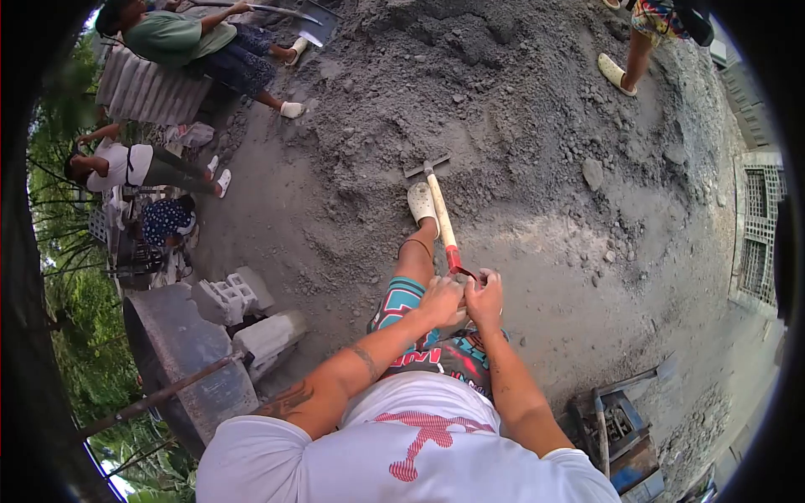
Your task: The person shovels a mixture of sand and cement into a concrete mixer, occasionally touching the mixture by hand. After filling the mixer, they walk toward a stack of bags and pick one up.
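A shovel (440, 210) with a pale wooden shaft and a red grip end points away from my body, its blade sunk in the grey gravel pile (377, 142). At the red end of the handle, my left hand (484, 300) and my right hand (444, 300) are side by side, fingers curled. What exactly each set of fingers holds is hard to make out, as both cover the end of the grip. My foot in a white clog (422, 204) rests beside the lower shaft, close to the blade.
At upper left a person (180, 38) holds another shovel (314, 23); two more people are below. Another person's leg (639, 59) shows at upper right. A metal drum (189, 360) and concrete blocks (268, 335) stand lower left, a metal machine (620, 432) lower right.
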Tool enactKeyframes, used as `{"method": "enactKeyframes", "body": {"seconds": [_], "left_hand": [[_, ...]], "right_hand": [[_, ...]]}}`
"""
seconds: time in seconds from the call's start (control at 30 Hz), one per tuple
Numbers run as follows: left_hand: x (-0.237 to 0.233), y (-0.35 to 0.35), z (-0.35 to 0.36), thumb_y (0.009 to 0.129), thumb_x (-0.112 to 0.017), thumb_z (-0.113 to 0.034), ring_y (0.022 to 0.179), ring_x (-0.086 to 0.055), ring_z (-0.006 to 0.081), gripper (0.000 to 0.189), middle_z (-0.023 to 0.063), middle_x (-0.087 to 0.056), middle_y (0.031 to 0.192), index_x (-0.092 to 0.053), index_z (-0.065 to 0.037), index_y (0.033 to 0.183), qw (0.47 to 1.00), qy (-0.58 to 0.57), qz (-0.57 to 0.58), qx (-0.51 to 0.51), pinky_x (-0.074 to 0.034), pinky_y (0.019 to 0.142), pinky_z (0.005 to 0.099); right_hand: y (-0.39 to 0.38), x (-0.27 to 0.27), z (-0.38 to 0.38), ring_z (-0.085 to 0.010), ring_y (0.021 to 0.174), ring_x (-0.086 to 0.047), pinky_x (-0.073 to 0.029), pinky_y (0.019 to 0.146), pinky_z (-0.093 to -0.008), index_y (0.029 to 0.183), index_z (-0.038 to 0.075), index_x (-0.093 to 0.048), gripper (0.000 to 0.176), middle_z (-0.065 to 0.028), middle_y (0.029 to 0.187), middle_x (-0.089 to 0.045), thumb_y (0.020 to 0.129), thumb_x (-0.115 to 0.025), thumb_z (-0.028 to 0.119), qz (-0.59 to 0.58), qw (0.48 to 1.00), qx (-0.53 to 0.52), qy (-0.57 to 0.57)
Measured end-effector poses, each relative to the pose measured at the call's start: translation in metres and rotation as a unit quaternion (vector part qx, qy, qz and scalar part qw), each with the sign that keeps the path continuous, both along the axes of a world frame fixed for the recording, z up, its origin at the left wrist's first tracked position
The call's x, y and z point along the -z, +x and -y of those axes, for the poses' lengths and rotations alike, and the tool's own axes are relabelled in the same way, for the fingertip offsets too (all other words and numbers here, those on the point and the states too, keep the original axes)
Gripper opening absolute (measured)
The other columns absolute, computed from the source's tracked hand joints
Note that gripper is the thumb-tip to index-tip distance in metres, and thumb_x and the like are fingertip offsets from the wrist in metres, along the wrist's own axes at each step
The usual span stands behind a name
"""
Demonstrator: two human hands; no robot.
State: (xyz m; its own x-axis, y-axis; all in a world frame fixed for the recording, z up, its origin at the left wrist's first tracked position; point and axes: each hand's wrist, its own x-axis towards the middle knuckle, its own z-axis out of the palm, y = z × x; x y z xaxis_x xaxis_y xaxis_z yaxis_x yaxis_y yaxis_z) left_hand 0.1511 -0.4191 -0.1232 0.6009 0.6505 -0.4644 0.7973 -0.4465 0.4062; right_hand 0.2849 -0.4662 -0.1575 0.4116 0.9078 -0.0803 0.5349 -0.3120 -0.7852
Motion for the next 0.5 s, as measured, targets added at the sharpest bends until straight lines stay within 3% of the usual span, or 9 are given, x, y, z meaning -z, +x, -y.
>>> {"method": "enactKeyframes", "body": {"seconds": [0.07, 0.1, 0.2, 0.27, 0.3, 0.37, 0.4, 0.47, 0.5], "left_hand": [[0.000, -0.007, -0.017, 0.071, -0.074, -0.033, 0.111, -0.054, 0.0348, 0.040, 0.0139, -0.063, 0.108, -0.068, -0.004, 0.098, 0.986, 0.029, 0.156, 0.042, -0.039, 0.098, 0.0468], [-0.005, -0.007, -0.031, 0.075, -0.073, -0.036, 0.116, -0.052, 0.0345, 0.046, 0.0142, -0.059, 0.115, -0.066, -0.004, 0.107, 0.989, 0.000, 0.140, 0.051, -0.038, 0.101, 0.0462], [0.072, -0.022, -0.059, 0.078, -0.072, -0.039, 0.115, -0.052, 0.0347, 0.052, 0.0143, -0.059, 0.115, -0.062, -0.005, 0.116, 0.990, -0.062, 0.125, -0.019, -0.039, 0.100, 0.0474], [0.131, -0.029, -0.078, 0.082, -0.069, -0.041, 0.115, -0.054, 0.0340, 0.057, 0.0166, -0.060, 0.117, -0.058, -0.005, 0.124, 0.996, -0.068, 0.057, -0.001, -0.040, 0.099, 0.0478], [0.170, -0.032, -0.094, 0.084, -0.067, -0.044, 0.115, -0.056, 0.0335, 0.057, 0.0179, -0.060, 0.119, -0.057, -0.005, 0.125, 0.987, -0.136, 0.000, -0.089, -0.041, 0.100, 0.0471], [0.246, -0.034, -0.136, 0.088, -0.063, -0.047, 0.105, -0.060, 0.0343, 0.060, 0.0210, -0.060, 0.123, -0.055, -0.002, 0.127, 0.945, -0.228, -0.063, -0.224, -0.045, 0.095, 0.0465], [0.279, -0.033, -0.161, 0.089, -0.062, -0.049, 0.096, -0.064, 0.0355, 0.062, 0.0229, -0.060, 0.126, -0.054, -0.001, 0.128, 0.925, -0.259, -0.068, -0.271, -0.049, 0.090, 0.0465], [0.341, -0.028, -0.210, 0.090, -0.061, -0.054, 0.088, -0.066, 0.0322, 0.062, 0.0195, -0.066, 0.110, -0.055, -0.003, 0.124, 0.729, -0.442, -0.030, -0.521, -0.052, 0.083, 0.0482], [0.377, -0.027, -0.226, 0.090, -0.060, -0.056, 0.085, -0.065, 0.0295, 0.058, 0.0160, -0.066, 0.102, -0.056, -0.006, 0.118, 0.643, -0.459, 0.046, -0.612, -0.052, 0.079, 0.0469]], "right_hand": [[0.003, 0.007, 0.002, -0.0359, 0.095, -0.060, -0.048, 0.081, -0.0440, 0.105, 0.003, -0.062, 0.032, -0.0162, 0.100, -0.061, 0.081, -0.069, 0.023, -0.108, 0.991, 0.061, -0.053], [0.005, 0.019, 0.010, -0.0336, 0.093, -0.061, -0.049, 0.078, -0.0429, 0.105, 0.002, -0.062, 0.032, -0.0168, 0.100, -0.062, 0.083, -0.069, 0.025, -0.127, 0.985, 0.090, -0.070], [0.016, 0.117, 0.083, -0.0270, 0.081, -0.066, -0.050, 0.070, -0.0403, 0.101, 0.002, -0.063, 0.034, -0.0153, 0.086, -0.065, 0.089, -0.065, 0.033, -0.141, 0.948, 0.227, -0.170], [0.009, 0.183, 0.111, -0.0240, 0.061, -0.060, -0.048, 0.059, -0.0383, 0.090, 0.004, -0.063, 0.041, -0.0092, 0.066, -0.059, 0.091, -0.060, 0.045, -0.326, 0.796, 0.444, -0.251], [0.000, 0.194, 0.108, -0.0240, 0.061, -0.060, -0.048, 0.059, -0.0383, 0.090, 0.004, -0.063, 0.041, -0.0092, 0.066, -0.059, 0.091, -0.060, 0.045, -0.332, 0.784, 0.455, -0.262], [-0.001, 0.202, 0.086, -0.0206, 0.052, -0.052, -0.044, 0.051, -0.0352, 0.079, 0.009, -0.056, 0.046, -0.0050, 0.059, -0.051, 0.091, -0.055, 0.053, -0.479, 0.468, 0.728, -0.146], [-0.002, 0.198, 0.087, -0.0196, 0.050, -0.049, -0.042, 0.048, -0.0347, 0.076, 0.010, -0.052, 0.046, -0.0048, 0.058, -0.048, 0.092, -0.054, 0.053, -0.502, 0.477, 0.712, -0.117], [-0.003, 0.171, 0.070, -0.0187, 0.048, -0.046, -0.040, 0.045, -0.0341, 0.073, 0.010, -0.048, 0.047, -0.0047, 0.057, -0.046, 0.092, -0.052, 0.052, -0.517, 0.490, 0.696, -0.094], [-0.005, 0.143, 0.046, -0.0190, 0.046, -0.045, -0.039, 0.043, -0.0350, 0.072, 0.009, -0.047, 0.046, -0.0047, 0.056, -0.045, 0.092, -0.052, 0.049, -0.476, 0.490, 0.721, -0.115]]}}
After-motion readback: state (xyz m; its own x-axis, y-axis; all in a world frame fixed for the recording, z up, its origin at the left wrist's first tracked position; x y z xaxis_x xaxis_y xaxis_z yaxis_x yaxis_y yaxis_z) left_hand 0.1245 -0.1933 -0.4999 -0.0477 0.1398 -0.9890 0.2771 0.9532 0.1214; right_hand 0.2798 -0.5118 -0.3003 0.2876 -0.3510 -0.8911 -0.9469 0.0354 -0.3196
